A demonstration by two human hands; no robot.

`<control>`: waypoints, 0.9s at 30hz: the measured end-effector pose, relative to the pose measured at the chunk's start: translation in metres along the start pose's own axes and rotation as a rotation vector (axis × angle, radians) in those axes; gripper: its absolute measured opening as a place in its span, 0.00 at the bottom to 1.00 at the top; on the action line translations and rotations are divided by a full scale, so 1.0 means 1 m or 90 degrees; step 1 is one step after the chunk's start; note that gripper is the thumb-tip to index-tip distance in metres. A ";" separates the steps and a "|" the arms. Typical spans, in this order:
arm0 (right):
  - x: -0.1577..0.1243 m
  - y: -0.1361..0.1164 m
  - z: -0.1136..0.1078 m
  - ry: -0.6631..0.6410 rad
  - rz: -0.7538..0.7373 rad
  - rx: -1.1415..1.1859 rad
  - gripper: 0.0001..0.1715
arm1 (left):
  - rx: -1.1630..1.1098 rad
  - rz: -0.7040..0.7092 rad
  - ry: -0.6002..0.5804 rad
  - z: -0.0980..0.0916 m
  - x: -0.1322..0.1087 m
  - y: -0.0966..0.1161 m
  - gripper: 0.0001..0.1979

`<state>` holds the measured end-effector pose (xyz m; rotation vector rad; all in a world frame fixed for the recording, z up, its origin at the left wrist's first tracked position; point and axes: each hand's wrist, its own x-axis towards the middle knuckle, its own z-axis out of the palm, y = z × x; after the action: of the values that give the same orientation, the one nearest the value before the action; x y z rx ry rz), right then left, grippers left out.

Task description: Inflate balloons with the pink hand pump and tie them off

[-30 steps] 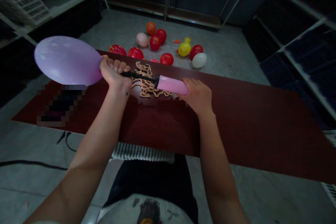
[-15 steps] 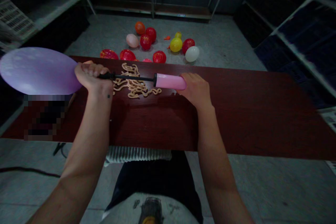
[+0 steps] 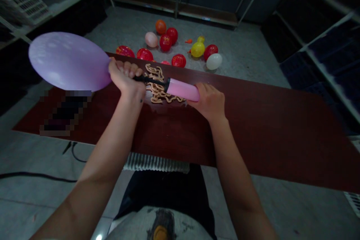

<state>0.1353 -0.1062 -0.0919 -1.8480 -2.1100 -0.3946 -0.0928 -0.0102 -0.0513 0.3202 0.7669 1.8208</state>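
A large, swollen purple balloon (image 3: 69, 62) sticks out to the left from my left hand (image 3: 126, 77). That hand is closed around the black handle end of a balloon pump, and its fingers hide the balloon's neck. The pump's pink barrel (image 3: 182, 89) points right, its far end gripped in my right hand (image 3: 209, 99). A short stretch of black rod shows between handle and barrel. Behind the pump, a heap of limp, beige long balloons (image 3: 157, 92) lies on the dark red table (image 3: 267, 127).
Red balloons (image 3: 165, 42), a yellow balloon (image 3: 197, 49), a white balloon (image 3: 214, 61) and others lie on the floor beyond the table. A blurred-out dark item (image 3: 66, 114) is at the table's left. Shelves (image 3: 208, 13) stand behind; a black cable (image 3: 36, 175) runs along the floor.
My left hand has moved right toward my right hand, bringing the purple balloon along. Less of the black rod shows outside the pink barrel. The view has shifted and tilted slightly.
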 end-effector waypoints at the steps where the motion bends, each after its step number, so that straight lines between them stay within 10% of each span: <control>1: 0.001 -0.004 0.000 -0.002 -0.001 0.002 0.22 | -0.029 0.005 -0.001 0.003 -0.005 -0.006 0.21; 8: 0.004 -0.021 0.003 -0.005 0.006 0.017 0.24 | 0.071 0.049 -0.146 -0.006 -0.002 -0.030 0.27; 27: -0.001 0.018 0.004 0.030 -0.020 -0.008 0.24 | 0.008 0.007 -0.048 -0.019 0.025 -0.004 0.20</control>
<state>0.1527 -0.1036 -0.0959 -1.7961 -2.1116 -0.4556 -0.1099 0.0065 -0.0711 0.3997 0.7267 1.8043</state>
